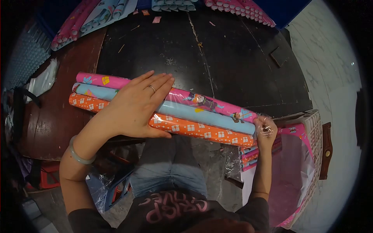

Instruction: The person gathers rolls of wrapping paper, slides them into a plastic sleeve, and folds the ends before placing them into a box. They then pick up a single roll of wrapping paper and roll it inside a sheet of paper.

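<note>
Three wrapping paper rolls lie side by side in clear plastic film: a pink roll (206, 101), a light blue roll (202, 112) and an orange roll (194, 127) with white gift prints. They slant across the table's near edge. My left hand (142, 103) rests flat across all three, fingers stretched over the far side and thumb beside the orange roll. A ring and a bangle are on that hand and wrist. At the rolls' right end, my right hand (267, 131) has its fingers curled around the bunched clear plastic film (263, 121).
Pink rolls (241, 11) and blue rolls (173, 5) are stacked along the far edge of the dark table (147, 46). A crate (316, 143) holding more wrapped rolls (248, 159) stands at right. Plastic bags (44, 79) lie at left.
</note>
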A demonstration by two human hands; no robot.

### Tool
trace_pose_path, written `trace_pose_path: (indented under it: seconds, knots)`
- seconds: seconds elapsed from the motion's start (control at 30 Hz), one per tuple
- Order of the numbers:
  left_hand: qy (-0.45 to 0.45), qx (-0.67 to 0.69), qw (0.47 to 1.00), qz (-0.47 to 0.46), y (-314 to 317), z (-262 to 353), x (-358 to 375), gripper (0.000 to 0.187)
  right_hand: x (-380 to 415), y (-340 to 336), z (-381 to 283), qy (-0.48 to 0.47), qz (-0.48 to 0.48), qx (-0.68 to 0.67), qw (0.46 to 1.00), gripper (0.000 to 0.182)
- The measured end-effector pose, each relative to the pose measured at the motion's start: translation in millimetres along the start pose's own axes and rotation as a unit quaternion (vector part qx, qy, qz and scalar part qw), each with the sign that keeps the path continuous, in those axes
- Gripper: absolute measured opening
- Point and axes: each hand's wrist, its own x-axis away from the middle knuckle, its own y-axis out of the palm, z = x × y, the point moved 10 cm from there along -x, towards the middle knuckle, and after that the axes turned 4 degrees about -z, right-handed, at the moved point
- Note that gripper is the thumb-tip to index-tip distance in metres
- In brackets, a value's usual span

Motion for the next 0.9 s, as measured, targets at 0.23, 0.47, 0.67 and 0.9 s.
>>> trace_pose_path:
  seconds: [0.23,0.47,0.67,0.9]
  knots:
    - [0.007,-0.009,1.000,0.011,-3.1,2.5,-1.0,0.102,5.3,1.1,-11.3,-0.102,0.015,0.031,0.994,0.003]
    - [-0.008,-0.006,1.000,-0.017,0.3,1.8,-1.4,0.107,4.5,5.4,-20.8,-0.149,0.000,0.035,0.988,0.003]
    - [-0.010,-0.007,1.000,-0.023,0.7,1.5,-2.1,0.107,0.2,9.4,4.7,0.054,-0.057,-0.029,0.996,0.007]
    - [-0.010,-0.004,0.999,-0.032,-0.8,2.9,-2.6,0.107,3.5,13.5,4.6,0.096,-0.061,-0.123,0.986,0.008]
